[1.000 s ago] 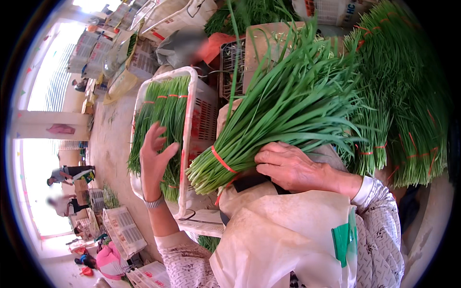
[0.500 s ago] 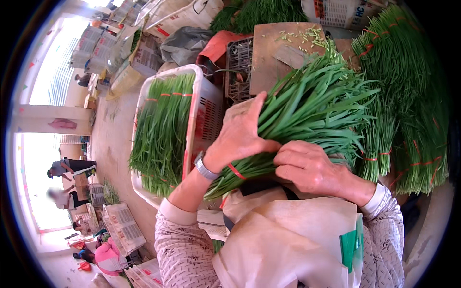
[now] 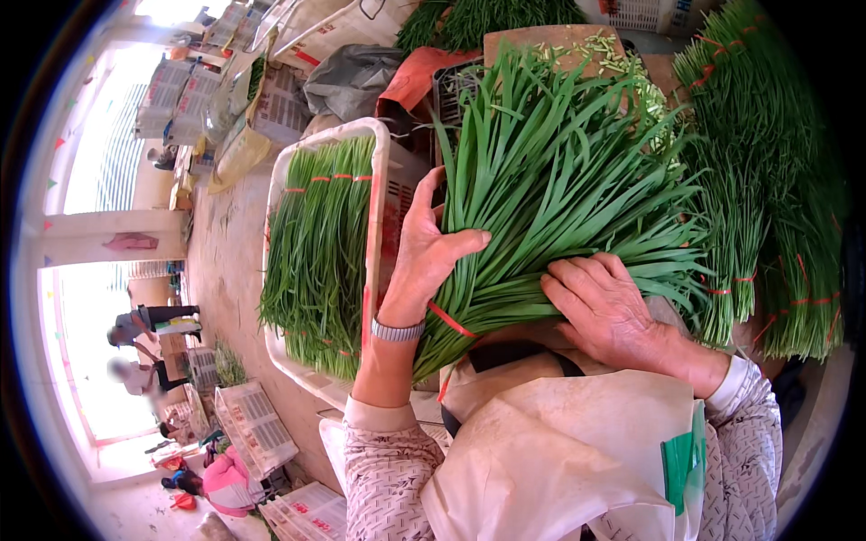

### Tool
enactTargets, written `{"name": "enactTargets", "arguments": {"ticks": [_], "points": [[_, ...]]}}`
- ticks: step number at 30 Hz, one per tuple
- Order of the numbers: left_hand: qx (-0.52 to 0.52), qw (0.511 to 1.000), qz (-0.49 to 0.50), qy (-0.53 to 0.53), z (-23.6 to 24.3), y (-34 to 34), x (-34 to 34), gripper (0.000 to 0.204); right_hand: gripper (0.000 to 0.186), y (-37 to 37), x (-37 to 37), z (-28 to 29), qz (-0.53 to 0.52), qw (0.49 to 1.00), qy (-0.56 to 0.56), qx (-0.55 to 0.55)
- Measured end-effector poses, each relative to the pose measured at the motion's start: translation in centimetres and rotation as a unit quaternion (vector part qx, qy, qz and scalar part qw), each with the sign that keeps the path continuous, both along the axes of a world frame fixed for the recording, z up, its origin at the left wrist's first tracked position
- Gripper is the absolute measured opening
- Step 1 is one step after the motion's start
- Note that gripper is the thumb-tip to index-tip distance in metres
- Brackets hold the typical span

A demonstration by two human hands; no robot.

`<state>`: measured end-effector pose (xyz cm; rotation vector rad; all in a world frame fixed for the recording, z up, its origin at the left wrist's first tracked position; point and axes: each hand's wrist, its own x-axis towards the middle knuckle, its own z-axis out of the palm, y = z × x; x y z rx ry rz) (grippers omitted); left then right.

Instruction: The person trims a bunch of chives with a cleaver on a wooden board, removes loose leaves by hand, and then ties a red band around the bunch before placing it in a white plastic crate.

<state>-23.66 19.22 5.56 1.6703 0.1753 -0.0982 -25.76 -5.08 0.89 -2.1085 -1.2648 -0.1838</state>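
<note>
A big fan of long green chives [image 3: 541,180] spreads across my front. A red tie [image 3: 451,318] circles its narrower end at the lower left. My left hand [image 3: 417,257], with a metal-banded watch at the wrist, touches its left edge. Thumb and forefinger are stretched wide apart there, the thumb lying over the leaves; the other fingers are partly hidden. Lower right, my right hand [image 3: 603,302] has its bent fingers pressed together on the leaves, gripping the near side. What lies under that palm is hidden.
At the left stands a white plastic crate [image 3: 382,180] packed with tied chives. More red-tied bundles [image 3: 749,180] are heaped at the right. Behind the fan, a board [image 3: 550,41] carries cut stem bits. Stacked cartons [image 3: 253,428] and other people [image 3: 149,320] are farther left.
The chives have fanned out wider and upward to the left. My left hand has drawn toward their left edge. My right hand's fingers have gone from a tight pinch to lying flatter on the leaves.
</note>
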Motion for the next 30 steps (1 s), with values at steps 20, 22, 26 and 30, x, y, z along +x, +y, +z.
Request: {"name": "enactTargets", "arguments": {"ticks": [20,22,26,30], "points": [[0.004,0.998,-0.002,-0.064,0.7,0.7,2.1,0.096,0.056,1.4,2.9,0.8,-0.046,0.997,0.013,-0.061],[-0.032,0.997,0.029,-0.059,0.0,1.5,1.2,0.095,0.058,1.4,1.9,0.6,-0.041,0.997,0.010,-0.066],[-0.009,0.997,0.026,-0.076,0.1,0.6,0.9,0.100,0.061,1.1,2.6,0.5,-0.039,0.999,0.003,-0.023],[-0.010,0.995,0.022,-0.095,1.0,-0.4,0.3,0.099,0.062,3.0,5.6,2.4,-0.032,0.999,-0.017,0.010]]}}
